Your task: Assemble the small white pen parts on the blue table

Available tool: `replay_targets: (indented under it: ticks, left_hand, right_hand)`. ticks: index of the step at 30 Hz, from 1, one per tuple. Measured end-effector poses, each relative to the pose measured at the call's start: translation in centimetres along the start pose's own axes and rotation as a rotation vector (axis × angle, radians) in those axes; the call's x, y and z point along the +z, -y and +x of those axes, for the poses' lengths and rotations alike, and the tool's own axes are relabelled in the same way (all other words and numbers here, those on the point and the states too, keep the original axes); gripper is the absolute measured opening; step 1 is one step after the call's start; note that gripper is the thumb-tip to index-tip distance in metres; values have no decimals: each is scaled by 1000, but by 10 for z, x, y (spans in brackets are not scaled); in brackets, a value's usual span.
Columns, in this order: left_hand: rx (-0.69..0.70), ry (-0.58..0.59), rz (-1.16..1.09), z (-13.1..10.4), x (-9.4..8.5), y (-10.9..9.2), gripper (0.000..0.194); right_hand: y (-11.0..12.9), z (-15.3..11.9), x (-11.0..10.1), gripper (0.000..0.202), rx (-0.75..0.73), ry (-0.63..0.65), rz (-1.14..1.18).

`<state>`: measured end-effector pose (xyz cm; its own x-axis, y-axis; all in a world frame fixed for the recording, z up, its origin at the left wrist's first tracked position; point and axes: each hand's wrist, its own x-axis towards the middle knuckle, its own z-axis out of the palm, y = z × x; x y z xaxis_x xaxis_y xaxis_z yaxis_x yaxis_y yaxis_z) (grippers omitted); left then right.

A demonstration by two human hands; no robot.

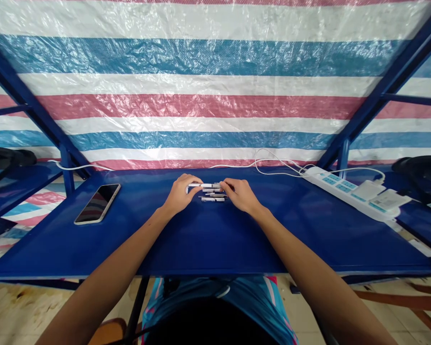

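Between my two hands a white pen point(205, 185) with a clear end is held level, just above the blue table. The fingers of my left hand point(181, 192) pinch its left end. At the other end, my right hand point(240, 192) has its thumb and fingers closed on the clear part. Right below and nearer to me, several more pens lie side by side; the nearest white pen point(213, 199) shows most plainly. My hands partly hide the pens' ends.
On the left of the blue table point(215, 239) lies a phone point(97, 203). A white power strip point(348, 189) with plugged-in chargers and loose white cables point(273, 167) takes up the right side. Blue metal posts and a striped sheet point(208, 86) stand behind.
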<state>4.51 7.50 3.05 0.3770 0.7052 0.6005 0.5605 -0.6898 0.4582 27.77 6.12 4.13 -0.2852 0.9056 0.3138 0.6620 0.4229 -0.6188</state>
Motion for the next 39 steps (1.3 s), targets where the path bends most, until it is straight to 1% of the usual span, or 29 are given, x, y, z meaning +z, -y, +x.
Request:
replay_targets:
  ticks: [7,12,17,21,27,31,35,37,39]
  left_hand:
    - [-9,-11,7,0,0,2,30]
    - [-16,14,19,2,-1,1,40]
    - [-19,39,9,2,-3,-2,46]
    - [-25,36,12,2,-3,-3,44]
    - [-1,-2,5,2,-1,0,38]
    - [29,-14,6,1,0,0,37]
    - [60,-34,6,1,0,0,36]
    - [54,-31,15,1,0,0,34]
    - [45,-27,21,0,1,0,32]
  right_hand:
    - [-3,0,3,24,-1,-32,13]
    - [-6,1,4,14,-50,-33,72]
    - [-9,0,6,6,-53,-13,111]
    - [-10,0,7,9,-68,-18,116]
    - [-8,0,6,14,-67,-9,95]
    - [-6,-1,4,24,-51,3,65]
    - [-5,-1,3,36,-68,6,29]
    - [-5,0,4,35,-67,14,30]
    - [-5,0,4,30,-52,21,36]
